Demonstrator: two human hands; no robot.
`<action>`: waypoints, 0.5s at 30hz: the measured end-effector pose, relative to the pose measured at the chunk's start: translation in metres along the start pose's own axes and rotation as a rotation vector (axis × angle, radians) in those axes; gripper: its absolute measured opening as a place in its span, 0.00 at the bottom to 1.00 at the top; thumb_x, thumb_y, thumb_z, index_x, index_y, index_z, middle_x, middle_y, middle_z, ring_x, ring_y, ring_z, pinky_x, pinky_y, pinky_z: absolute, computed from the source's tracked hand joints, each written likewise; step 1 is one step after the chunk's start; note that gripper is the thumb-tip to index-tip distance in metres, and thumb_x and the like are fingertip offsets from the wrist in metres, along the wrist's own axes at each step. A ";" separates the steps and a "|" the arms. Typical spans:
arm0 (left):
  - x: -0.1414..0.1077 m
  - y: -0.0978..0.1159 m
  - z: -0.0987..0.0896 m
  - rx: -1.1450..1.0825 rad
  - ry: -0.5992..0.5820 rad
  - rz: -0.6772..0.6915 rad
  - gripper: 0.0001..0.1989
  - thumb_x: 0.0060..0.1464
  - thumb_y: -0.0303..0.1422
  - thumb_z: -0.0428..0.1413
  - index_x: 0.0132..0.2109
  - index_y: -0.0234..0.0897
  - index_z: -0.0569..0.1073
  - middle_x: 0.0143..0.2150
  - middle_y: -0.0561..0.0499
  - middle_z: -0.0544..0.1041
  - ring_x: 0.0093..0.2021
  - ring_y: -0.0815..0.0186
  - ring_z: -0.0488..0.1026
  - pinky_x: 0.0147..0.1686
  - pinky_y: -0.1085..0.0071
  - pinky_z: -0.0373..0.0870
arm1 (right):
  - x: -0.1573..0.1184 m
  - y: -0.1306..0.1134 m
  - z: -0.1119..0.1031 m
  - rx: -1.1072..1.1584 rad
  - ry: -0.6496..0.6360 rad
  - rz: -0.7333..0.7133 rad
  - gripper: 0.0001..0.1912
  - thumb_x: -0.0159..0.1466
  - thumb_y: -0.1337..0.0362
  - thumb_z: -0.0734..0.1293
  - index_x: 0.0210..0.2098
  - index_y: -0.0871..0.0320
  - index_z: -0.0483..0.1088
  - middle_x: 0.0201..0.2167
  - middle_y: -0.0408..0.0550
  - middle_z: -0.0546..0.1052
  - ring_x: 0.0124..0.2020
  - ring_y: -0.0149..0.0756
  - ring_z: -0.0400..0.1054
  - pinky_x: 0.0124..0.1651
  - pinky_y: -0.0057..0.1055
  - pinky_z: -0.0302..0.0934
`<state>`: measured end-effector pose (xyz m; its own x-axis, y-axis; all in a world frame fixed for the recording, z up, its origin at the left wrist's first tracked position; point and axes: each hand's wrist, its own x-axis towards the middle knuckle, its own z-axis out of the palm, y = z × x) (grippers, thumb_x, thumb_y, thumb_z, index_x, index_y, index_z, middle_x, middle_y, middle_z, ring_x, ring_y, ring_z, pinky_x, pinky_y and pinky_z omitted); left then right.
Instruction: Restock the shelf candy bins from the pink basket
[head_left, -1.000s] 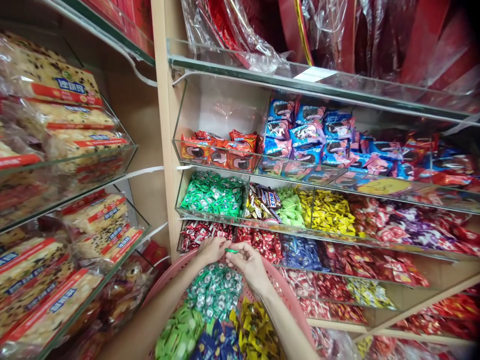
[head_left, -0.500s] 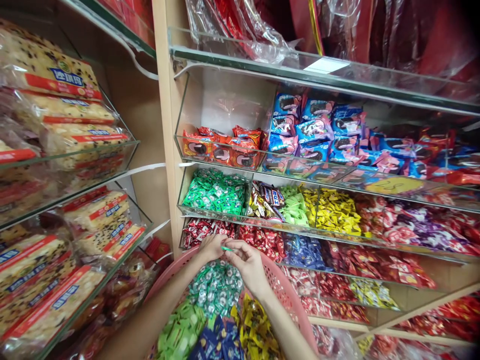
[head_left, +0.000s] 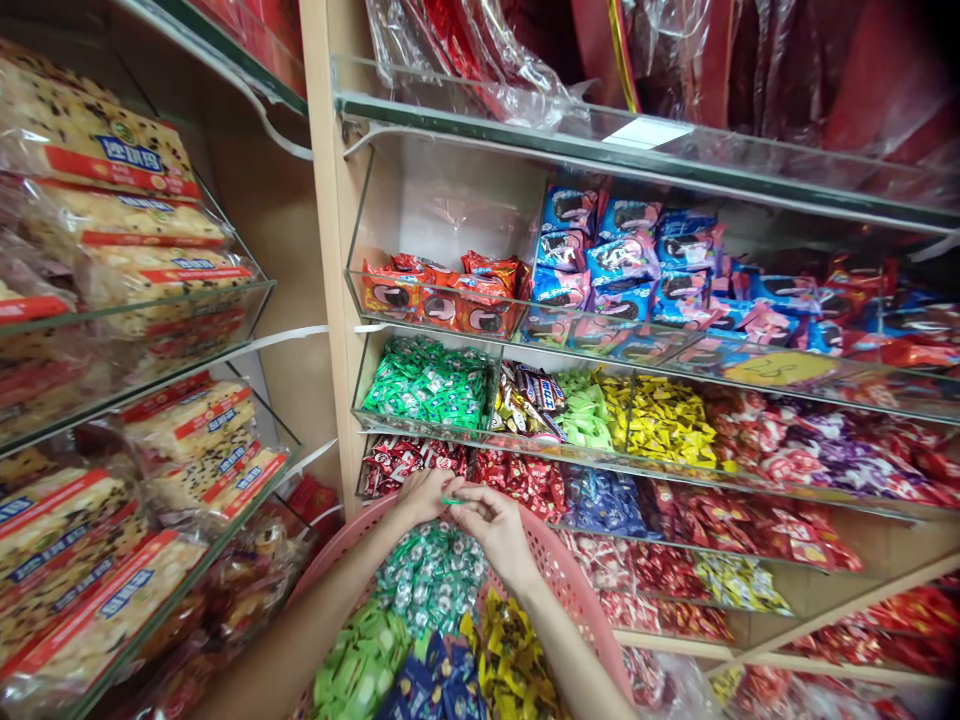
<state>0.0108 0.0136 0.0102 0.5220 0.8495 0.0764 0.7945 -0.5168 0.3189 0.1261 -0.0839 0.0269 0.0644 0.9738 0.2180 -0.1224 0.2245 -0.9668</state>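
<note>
- Right hand (head_left: pixel 491 525): thumb and fingers nearly closed, pinching a small green-wrapped candy (head_left: pixel 451 500).
- Left hand (head_left: pixel 421 497): curled just beside it; its grip is hidden, so I cannot tell.
- The candy is by the perforated pink basket's (head_left: pixel 596 620) far side; best handled low, inside the rim, with a light pinch.

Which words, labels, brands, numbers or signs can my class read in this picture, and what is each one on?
"28": the yellow oval tag.
"沙琪玛", probably, slightly blurred: the blue label on the upper left snack pack.
"士力架", probably, small: the dark bar wrapper.
Too small or blurred to read: print on the blue packets, the orange packets, and the wrapped sweets in the pink basket.
</note>
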 end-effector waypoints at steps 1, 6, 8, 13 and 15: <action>0.000 0.000 -0.001 0.000 -0.007 0.001 0.20 0.53 0.47 0.39 0.30 0.41 0.69 0.28 0.52 0.74 0.33 0.63 0.71 0.26 0.75 0.55 | 0.000 0.000 0.000 -0.005 -0.001 -0.007 0.12 0.49 0.60 0.69 0.33 0.57 0.70 0.33 0.46 0.75 0.33 0.33 0.68 0.38 0.31 0.63; -0.003 0.001 -0.002 0.004 -0.012 0.021 0.14 0.48 0.45 0.46 0.32 0.42 0.69 0.31 0.53 0.74 0.37 0.62 0.71 0.29 0.75 0.57 | -0.003 -0.002 0.003 -0.037 -0.025 -0.075 0.11 0.51 0.61 0.67 0.34 0.56 0.69 0.39 0.47 0.72 0.41 0.35 0.66 0.44 0.33 0.61; -0.003 0.000 -0.001 0.001 -0.008 0.016 0.13 0.48 0.44 0.47 0.32 0.42 0.69 0.31 0.53 0.74 0.37 0.62 0.71 0.29 0.75 0.57 | -0.004 -0.003 0.005 -0.024 -0.033 -0.069 0.13 0.52 0.63 0.66 0.37 0.56 0.68 0.40 0.47 0.72 0.41 0.35 0.66 0.45 0.33 0.61; -0.002 -0.004 0.005 -0.002 0.003 0.011 0.16 0.51 0.45 0.43 0.31 0.42 0.70 0.29 0.53 0.74 0.33 0.64 0.71 0.27 0.75 0.56 | -0.005 0.002 0.002 -0.162 -0.066 -0.098 0.16 0.54 0.67 0.64 0.43 0.55 0.65 0.44 0.47 0.70 0.44 0.35 0.64 0.47 0.35 0.58; -0.002 -0.005 0.006 -0.011 0.020 -0.005 0.21 0.54 0.47 0.37 0.31 0.42 0.70 0.28 0.52 0.74 0.31 0.65 0.70 0.27 0.75 0.56 | -0.004 0.013 -0.004 -0.331 -0.094 -0.121 0.16 0.53 0.69 0.63 0.42 0.55 0.66 0.44 0.47 0.70 0.43 0.36 0.64 0.47 0.35 0.57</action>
<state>0.0079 0.0143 0.0024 0.5115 0.8542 0.0938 0.7935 -0.5114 0.3298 0.1287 -0.0855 0.0132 -0.0340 0.9434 0.3300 0.2087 0.3296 -0.9208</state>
